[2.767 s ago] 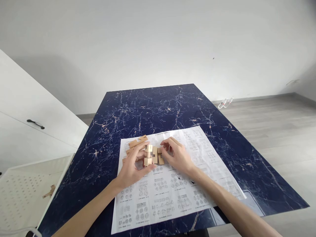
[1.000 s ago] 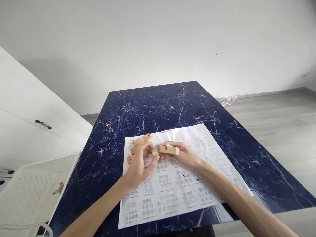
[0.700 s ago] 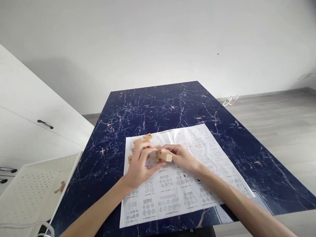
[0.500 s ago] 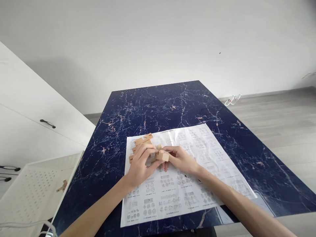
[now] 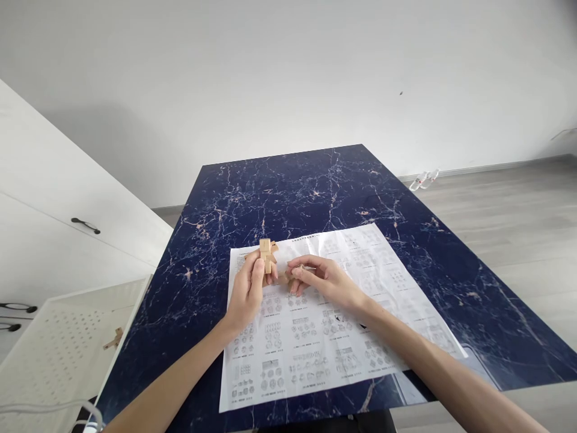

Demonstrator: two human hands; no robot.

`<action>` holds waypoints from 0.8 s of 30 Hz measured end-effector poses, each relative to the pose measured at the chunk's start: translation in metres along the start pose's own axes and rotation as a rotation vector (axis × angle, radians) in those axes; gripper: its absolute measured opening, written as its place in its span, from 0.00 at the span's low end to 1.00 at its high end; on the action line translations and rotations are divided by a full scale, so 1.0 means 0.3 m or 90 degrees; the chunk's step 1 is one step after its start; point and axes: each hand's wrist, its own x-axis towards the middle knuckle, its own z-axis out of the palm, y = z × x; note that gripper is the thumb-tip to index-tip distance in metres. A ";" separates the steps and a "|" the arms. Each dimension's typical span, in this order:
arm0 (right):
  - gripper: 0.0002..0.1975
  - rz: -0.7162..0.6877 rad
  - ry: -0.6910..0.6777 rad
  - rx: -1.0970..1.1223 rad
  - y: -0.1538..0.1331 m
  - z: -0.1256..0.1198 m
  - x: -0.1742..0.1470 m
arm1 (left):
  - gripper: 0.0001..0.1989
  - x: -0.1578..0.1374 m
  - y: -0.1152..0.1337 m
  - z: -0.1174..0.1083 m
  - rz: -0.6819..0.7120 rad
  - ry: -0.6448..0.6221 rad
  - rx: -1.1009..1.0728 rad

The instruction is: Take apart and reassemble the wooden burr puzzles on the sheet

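My left hand (image 5: pixel 247 288) grips notched wooden puzzle blocks (image 5: pixel 265 255) over the left part of the printed sheet, the thumb pressed on their near face. The blocks stand roughly upright in it. To the right, my right hand (image 5: pixel 322 279) hangs over the sheet with its fingers curled and the thumb against them. Something tan and blurred shows by its fingertips; I cannot make out what it is. Other numbered wooden pieces lay at the sheet's upper left; my left hand and its blocks now mostly hide them.
The printed instruction sheet (image 5: pixel 315 373), full of small diagrams, lies creased on the dark blue marbled table (image 5: pixel 288 186). A phone-like flat object (image 5: pixel 408 388) sits partly under my right forearm. Left of the table is a white perforated surface (image 5: pixel 63 337) with a small wooden piece (image 5: pixel 113 340).
My hands have parted. The left one has drawn left and turned the wooden blocks upright, while the right one has let go of them and stays curled over the sheet.
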 end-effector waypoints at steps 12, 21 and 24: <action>0.22 0.012 0.087 0.109 0.020 -0.025 0.015 | 0.28 -0.022 -0.018 0.011 -0.046 -0.111 -0.095; 0.19 0.041 0.026 0.209 0.015 -0.040 0.012 | 0.28 -0.017 -0.013 0.011 -0.068 -0.118 -0.104; 0.19 0.044 0.016 0.180 0.021 -0.037 0.012 | 0.28 -0.016 -0.014 0.014 -0.060 -0.127 -0.105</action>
